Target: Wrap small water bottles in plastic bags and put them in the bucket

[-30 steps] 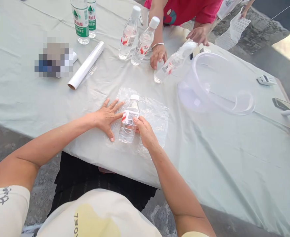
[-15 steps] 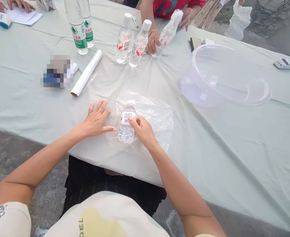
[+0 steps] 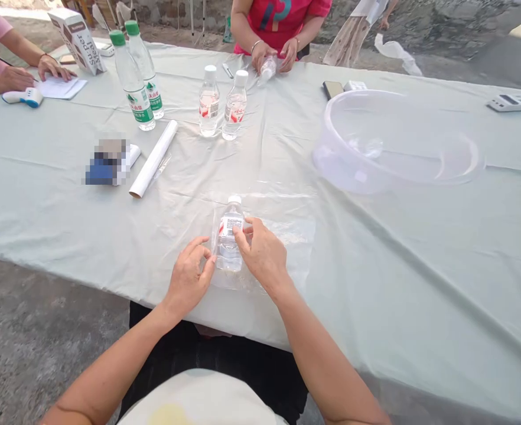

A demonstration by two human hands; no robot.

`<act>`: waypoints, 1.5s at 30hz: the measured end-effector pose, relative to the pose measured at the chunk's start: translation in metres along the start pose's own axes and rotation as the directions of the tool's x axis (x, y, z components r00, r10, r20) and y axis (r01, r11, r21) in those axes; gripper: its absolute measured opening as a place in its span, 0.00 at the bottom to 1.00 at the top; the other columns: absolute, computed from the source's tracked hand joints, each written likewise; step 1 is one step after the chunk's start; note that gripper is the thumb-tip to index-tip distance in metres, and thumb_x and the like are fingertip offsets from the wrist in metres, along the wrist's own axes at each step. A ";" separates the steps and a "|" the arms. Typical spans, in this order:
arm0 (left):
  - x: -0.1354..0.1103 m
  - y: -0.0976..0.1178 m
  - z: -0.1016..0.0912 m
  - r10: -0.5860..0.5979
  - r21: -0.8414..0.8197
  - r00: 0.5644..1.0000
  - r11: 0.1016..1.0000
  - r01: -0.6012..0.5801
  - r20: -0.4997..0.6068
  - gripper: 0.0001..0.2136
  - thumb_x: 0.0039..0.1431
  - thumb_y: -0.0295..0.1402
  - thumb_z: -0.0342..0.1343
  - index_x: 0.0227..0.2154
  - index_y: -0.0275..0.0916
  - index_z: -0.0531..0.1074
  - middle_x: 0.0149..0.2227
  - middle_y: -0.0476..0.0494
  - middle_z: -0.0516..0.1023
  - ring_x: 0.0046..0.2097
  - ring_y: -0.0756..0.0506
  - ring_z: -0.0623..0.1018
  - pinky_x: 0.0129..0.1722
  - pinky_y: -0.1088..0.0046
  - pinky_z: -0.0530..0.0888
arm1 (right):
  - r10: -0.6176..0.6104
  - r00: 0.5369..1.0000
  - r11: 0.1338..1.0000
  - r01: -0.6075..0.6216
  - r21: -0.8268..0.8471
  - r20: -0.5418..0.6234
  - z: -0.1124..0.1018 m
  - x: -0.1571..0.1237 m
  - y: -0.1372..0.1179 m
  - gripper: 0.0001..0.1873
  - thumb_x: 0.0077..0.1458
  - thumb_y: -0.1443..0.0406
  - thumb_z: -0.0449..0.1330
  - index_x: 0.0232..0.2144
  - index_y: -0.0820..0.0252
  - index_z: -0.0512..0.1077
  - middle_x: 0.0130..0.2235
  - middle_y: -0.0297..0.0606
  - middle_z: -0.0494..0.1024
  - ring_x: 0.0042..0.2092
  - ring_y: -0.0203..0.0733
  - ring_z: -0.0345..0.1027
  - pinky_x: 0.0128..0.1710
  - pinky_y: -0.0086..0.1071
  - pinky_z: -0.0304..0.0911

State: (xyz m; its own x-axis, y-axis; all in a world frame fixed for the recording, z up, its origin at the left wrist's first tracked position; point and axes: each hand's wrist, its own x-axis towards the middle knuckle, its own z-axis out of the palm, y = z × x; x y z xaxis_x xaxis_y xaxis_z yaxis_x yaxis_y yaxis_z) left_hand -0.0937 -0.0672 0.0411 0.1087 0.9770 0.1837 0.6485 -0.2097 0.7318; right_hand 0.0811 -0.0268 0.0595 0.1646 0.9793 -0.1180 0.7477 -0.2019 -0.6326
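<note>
A small clear water bottle with a white cap and red-and-white label stands on a sheet of clear plastic film near the table's front edge. My right hand rests against the bottle's right side, fingers curled on its label. My left hand sits at the bottle's lower left, fingertips pinched on the film's edge, which is lifted against the bottle.
A roll of film, two small bottles and two green-capped bottles stand further back. A large clear plastic basin lies to the right. A person in red across the table holds a bottle; another person's hands are far left.
My left hand left the table beside the bottle, drew in and pinched the film's edge up against the bottle. The person opposite pulled a bottle back toward themselves. My view lifted.
</note>
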 end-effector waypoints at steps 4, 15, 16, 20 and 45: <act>-0.008 0.017 0.018 0.094 -0.090 0.992 0.991 -0.102 -0.083 0.04 0.65 0.30 0.53 0.33 0.40 0.70 0.53 0.39 0.79 0.56 0.41 0.78 0.51 0.62 0.78 | 0.014 1.000 0.996 -0.016 0.090 0.024 -0.006 0.005 0.013 0.23 0.62 0.48 0.54 0.51 0.55 0.70 0.48 0.40 0.79 0.42 0.46 0.74 0.40 0.39 0.65; -0.023 0.038 0.047 0.445 0.286 0.895 0.861 -0.421 -0.023 0.16 0.62 0.30 0.56 0.53 0.35 0.71 0.52 0.32 0.78 0.60 0.28 0.71 0.51 0.47 0.75 | -0.864 0.493 0.504 0.849 0.161 0.106 -0.012 0.019 -0.002 0.17 0.67 0.54 0.54 0.43 0.55 0.79 0.47 0.37 0.82 0.57 0.48 0.70 0.57 0.46 0.63; -0.024 0.039 0.047 0.441 0.301 0.898 0.857 -0.419 -0.007 0.16 0.62 0.30 0.56 0.53 0.34 0.71 0.51 0.31 0.77 0.60 0.27 0.71 0.51 0.46 0.75 | -0.873 0.453 0.480 0.865 0.149 0.182 -0.011 0.024 -0.003 0.17 0.66 0.54 0.54 0.43 0.56 0.79 0.49 0.38 0.82 0.59 0.49 0.68 0.58 0.47 0.62; -0.030 0.046 0.052 0.426 0.401 0.901 0.814 -0.419 0.077 0.16 0.61 0.29 0.57 0.52 0.33 0.71 0.62 0.27 0.68 0.69 0.22 0.56 0.56 0.42 0.72 | -0.798 0.557 0.582 0.811 0.056 0.229 -0.016 0.063 0.012 0.18 0.66 0.54 0.55 0.48 0.55 0.79 0.59 0.41 0.75 0.66 0.53 0.60 0.64 0.51 0.54; -0.032 0.112 0.122 0.507 0.321 0.654 0.595 -0.737 0.562 0.33 0.59 0.47 0.62 0.63 0.39 0.61 0.66 0.26 0.63 0.67 0.24 0.64 0.65 0.42 0.59 | -0.340 0.930 0.938 0.325 -0.121 -0.142 -0.118 0.137 0.124 0.21 0.63 0.68 0.51 0.54 0.63 0.75 0.58 0.46 0.75 0.62 0.51 0.64 0.63 0.48 0.56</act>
State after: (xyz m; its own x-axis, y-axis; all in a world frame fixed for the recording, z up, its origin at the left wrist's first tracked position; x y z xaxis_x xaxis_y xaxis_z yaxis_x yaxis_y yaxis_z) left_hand 0.0672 -0.1167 0.0374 0.8228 0.5551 0.1221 0.5479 -0.8318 0.0894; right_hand 0.2723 0.0803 0.0550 -0.0101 0.9767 0.2143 0.8325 0.1269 -0.5392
